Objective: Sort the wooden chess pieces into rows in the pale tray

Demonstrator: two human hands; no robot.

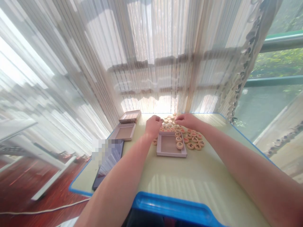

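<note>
Round wooden xiangqi pieces (169, 125) with red and black characters lie in a loose heap toward the far side of the table. My left hand (153, 124) is at the heap's left edge, fingers curled and pinched on one piece at the fingertips. On the right side of the heap, my right hand (187, 120) reaches in low, its fingers extended just over some pieces and holding nothing visible. A shallow open box (163, 154) sits nearer to me, with three black-lettered pieces (179, 145) in a column along its right side. My hands partly hide the heap.
More pieces (194, 139) lie right of the box. On the left are an open box tray (125, 131), another box (130, 116) behind it and a dark tablet (110, 164). The pale table (170, 179) has a blue rim; sheer curtains (151, 69) hang beyond.
</note>
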